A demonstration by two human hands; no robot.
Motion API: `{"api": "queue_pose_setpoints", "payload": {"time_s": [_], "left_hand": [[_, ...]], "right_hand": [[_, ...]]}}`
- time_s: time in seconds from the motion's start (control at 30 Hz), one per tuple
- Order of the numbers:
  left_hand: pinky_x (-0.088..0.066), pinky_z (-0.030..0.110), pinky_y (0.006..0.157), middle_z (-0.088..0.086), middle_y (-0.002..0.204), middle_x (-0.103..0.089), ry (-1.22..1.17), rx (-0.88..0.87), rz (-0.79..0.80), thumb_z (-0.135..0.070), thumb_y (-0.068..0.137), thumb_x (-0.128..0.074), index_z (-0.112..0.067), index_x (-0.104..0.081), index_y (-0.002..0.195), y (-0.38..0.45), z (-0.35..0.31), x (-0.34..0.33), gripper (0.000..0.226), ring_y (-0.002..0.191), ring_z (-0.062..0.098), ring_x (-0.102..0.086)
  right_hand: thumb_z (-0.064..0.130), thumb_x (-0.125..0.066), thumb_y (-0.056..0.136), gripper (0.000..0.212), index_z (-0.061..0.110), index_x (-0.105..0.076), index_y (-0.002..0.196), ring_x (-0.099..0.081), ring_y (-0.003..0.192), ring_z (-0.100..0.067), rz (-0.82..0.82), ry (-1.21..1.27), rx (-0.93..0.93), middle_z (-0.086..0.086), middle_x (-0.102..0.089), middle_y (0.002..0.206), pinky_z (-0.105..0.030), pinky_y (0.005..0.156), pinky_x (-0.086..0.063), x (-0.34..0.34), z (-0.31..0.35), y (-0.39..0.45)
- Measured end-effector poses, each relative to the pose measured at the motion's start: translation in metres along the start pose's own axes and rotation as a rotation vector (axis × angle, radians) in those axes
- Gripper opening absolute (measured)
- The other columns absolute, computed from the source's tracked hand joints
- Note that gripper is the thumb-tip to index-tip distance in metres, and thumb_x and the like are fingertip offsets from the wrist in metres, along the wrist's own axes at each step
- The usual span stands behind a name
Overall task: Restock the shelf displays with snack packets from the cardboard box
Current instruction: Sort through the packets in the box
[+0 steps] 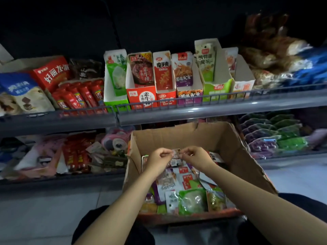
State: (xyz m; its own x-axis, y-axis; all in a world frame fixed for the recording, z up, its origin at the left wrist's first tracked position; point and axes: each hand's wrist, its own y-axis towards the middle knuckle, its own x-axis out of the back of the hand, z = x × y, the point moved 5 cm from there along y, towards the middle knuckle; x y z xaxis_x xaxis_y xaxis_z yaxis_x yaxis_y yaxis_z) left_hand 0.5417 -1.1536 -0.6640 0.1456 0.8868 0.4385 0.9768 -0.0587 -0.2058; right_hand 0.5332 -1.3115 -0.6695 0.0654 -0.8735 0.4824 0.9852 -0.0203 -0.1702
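pick step: left hand [160,159] and right hand [195,156] both pinching one small snack packet [175,155] held over the open cardboard box [230,145], next likely needs matching it to a display carton [141,96] on the upper shelf [194,112]

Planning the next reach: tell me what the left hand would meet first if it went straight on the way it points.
The left hand points right, toward the small packet it pinches; beyond that, the right hand, which pinches the same packet. Depth unclear.

Matt brown cardboard box [219,138] (torn edges) holds glossy plastic packets [192,200].
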Motion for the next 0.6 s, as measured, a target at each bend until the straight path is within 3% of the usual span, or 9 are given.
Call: {"api": "queue_pose_setpoints", "payload": {"time_s": [0.1, 0.2, 0.27, 0.4, 0.47, 0.57, 0.6], "left_hand": [[-0.044, 0.022, 0.076, -0.005, 0.1, -0.067, 0.143, 0.059, 0.08, -0.025, 0.089, -0.064, -0.022, -0.067, 0.097, 0.002, 0.02, -0.014, 0.01, 0.084, 0.006, -0.057], [-0.041, 0.021, 0.077, -0.003, 0.11, -0.065, 0.312, 0.123, 0.147, -0.025, 0.091, -0.061, -0.016, -0.068, 0.107, 0.005, 0.039, -0.021, 0.02, 0.089, 0.009, -0.056], [-0.043, 0.021, 0.077, -0.001, 0.114, -0.064, 0.395, 0.168, 0.142, -0.024, 0.092, -0.059, -0.013, -0.068, 0.107, 0.006, 0.051, -0.021, 0.021, 0.095, 0.014, -0.059], [-0.045, 0.026, 0.078, 0.001, 0.095, -0.067, 0.468, 0.284, 0.113, -0.029, 0.09, -0.062, -0.013, -0.069, 0.093, 0.007, 0.076, -0.016, 0.017, 0.092, 0.022, -0.061], [-0.044, 0.025, 0.079, 0.004, 0.106, -0.067, 0.47, 0.33, 0.107, -0.035, 0.088, -0.064, -0.012, -0.069, 0.094, 0.008, 0.084, -0.015, 0.025, 0.099, 0.023, -0.061], [-0.047, 0.028, 0.084, 0.001, 0.096, -0.059, 0.473, 0.365, 0.085, -0.035, 0.087, -0.065, -0.016, -0.061, 0.073, 0.01, 0.089, -0.014, 0.024, 0.1, 0.024, -0.061], [-0.048, 0.029, 0.085, -0.002, 0.093, -0.054, 0.453, 0.372, 0.077, -0.031, 0.088, -0.065, -0.017, -0.061, 0.074, 0.012, 0.09, -0.014, 0.021, 0.097, 0.024, -0.061]], "right_hand": [[0.021, -0.07, 0.083, 0.008, 0.017, -0.07, 0.09, -0.061, 0.074, -0.01, 0.061, -0.06, -0.063, -0.001, -0.069, 0.085, -0.017, 0.064, -0.046, -0.011, -0.031, -0.002], [0.025, -0.07, 0.084, 0.019, 0.014, -0.07, 0.099, -0.056, 0.071, -0.005, 0.158, -0.134, -0.13, 0.011, -0.061, 0.08, -0.011, 0.059, -0.044, -0.02, -0.051, -0.003], [0.029, -0.07, 0.084, 0.027, 0.014, -0.069, 0.106, -0.057, 0.081, -0.01, 0.223, -0.187, -0.179, 0.004, -0.064, 0.092, -0.019, 0.071, -0.045, -0.027, -0.064, -0.002], [0.034, -0.065, 0.088, 0.038, 0.016, -0.062, 0.121, -0.058, 0.107, -0.016, 0.343, -0.31, -0.229, -0.004, -0.061, 0.125, -0.023, 0.092, -0.044, -0.034, -0.074, -0.003], [0.035, -0.063, 0.089, 0.042, 0.017, -0.058, 0.127, -0.054, 0.118, -0.019, 0.36, -0.32, -0.241, -0.003, -0.057, 0.132, -0.026, 0.102, -0.041, -0.036, -0.075, -0.003], [0.035, -0.062, 0.09, 0.045, 0.015, -0.057, 0.13, -0.053, 0.12, -0.019, 0.371, -0.281, -0.25, -0.004, -0.054, 0.136, -0.024, 0.1, -0.038, -0.042, -0.075, -0.003], [0.035, -0.061, 0.09, 0.045, 0.015, -0.056, 0.13, -0.052, 0.121, -0.019, 0.38, -0.272, -0.247, -0.005, -0.053, 0.137, -0.023, 0.099, -0.037, -0.045, -0.075, -0.003]]}}
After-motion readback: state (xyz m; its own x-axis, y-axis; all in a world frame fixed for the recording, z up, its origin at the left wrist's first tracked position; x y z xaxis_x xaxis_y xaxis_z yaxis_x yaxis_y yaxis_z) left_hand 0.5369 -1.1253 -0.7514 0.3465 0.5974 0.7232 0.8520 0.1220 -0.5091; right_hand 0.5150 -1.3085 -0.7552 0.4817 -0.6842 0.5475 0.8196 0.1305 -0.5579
